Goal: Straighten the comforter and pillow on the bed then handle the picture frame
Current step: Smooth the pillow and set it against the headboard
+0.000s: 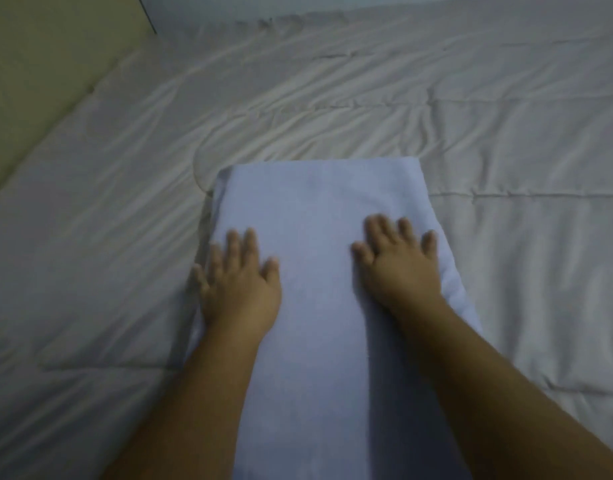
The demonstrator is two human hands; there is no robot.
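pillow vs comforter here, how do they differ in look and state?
The pillow is pale blue and nearly smooth; the comforter is off-white and wrinkled, with stitched quilt lines. The pillow lies on top as a narrow block under the left hand and right hand; the comforter spreads flat across the bed. Both are soft fabric.

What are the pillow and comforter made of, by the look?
Pillow: pale blue woven fabric cover, matte, probably cotton; smooth, and it dents softly under the left hand and right hand, so a soft filling.
Comforter: white quilted fabric, matte with a slight sheen; stitched seam lines and fine wrinkles suggest thin cloth over padding. The blur leaves the fibre open.
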